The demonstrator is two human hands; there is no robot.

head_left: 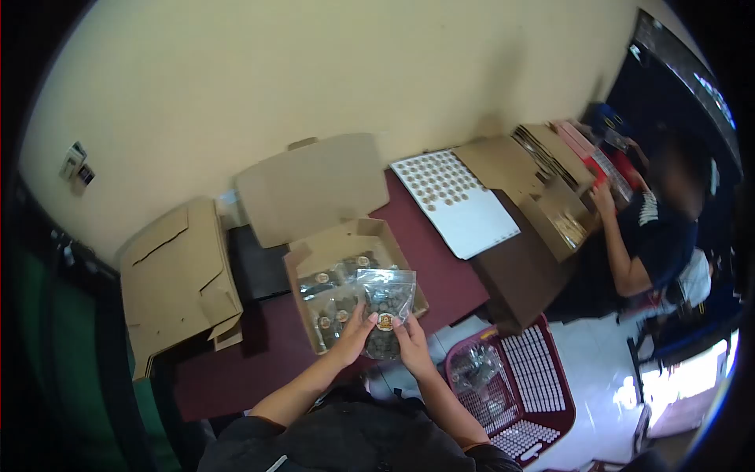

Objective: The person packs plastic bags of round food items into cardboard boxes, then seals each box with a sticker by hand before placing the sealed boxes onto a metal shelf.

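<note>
Between my two hands is a clear zip bag [384,343] filled with dark pieces, a round label on its front. My left hand [358,334] grips its left side and my right hand [410,340] its right side, thumbs near the label. The bag is upright, in front of an open cardboard box [362,230]. Inside that box lie several similar labelled bags [322,279]; the held bag hides part of them.
A sheet of round stickers [464,228] lies on the maroon table [440,279]. At left is a folded cardboard box [177,275]. A maroon basket [543,370] with clear bags stands on the floor at right. Beyond, another person [653,244] handles red items beside a small box [557,216].
</note>
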